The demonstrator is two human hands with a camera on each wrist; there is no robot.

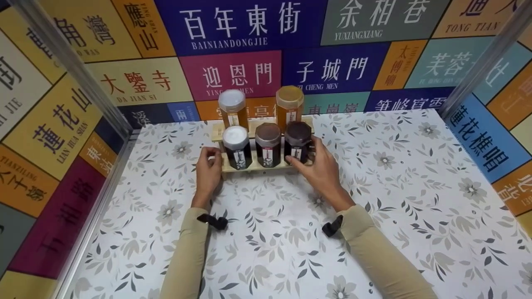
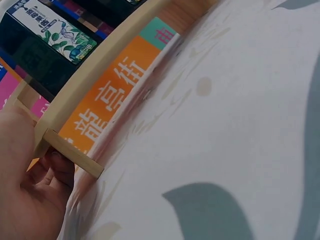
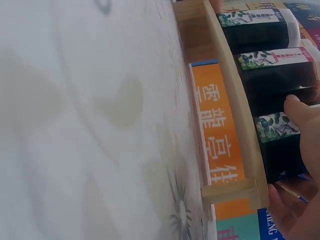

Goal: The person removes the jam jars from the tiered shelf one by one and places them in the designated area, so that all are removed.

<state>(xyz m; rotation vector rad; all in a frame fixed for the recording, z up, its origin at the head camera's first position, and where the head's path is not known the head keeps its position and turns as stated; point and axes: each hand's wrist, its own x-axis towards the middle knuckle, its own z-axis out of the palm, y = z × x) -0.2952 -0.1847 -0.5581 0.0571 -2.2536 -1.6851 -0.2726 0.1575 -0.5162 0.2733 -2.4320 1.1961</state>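
Field dial centred on the rack [image 1: 254,165], as the wearer sees it: two amber-bodied jars, the pale-lidded jar [image 1: 233,109] at 11 and the yellow-lidded jar [image 1: 289,106] at 1; white-lidded dark jar [image 1: 237,147] near 9, middle jar [image 1: 268,145] at 6, right jar [image 1: 297,141] at 3. All five stand in the rack on the table [image 1: 266,232]. Step in hand, I judge: settling the right jar while the rack is steadied (a two-handed shift of the whole rack also fits). The next move calls for checking the jar sits square, then easing the grip without tipping it. Left hand [image 1: 209,172], at 8, has its fingers curled in narrow round the rack's end. Right hand [image 1: 323,171], at 4, holds the right jar, spread to the jar's width, thumb across its front, fingers round the outer side; whether those also touch the rack I cannot tell.
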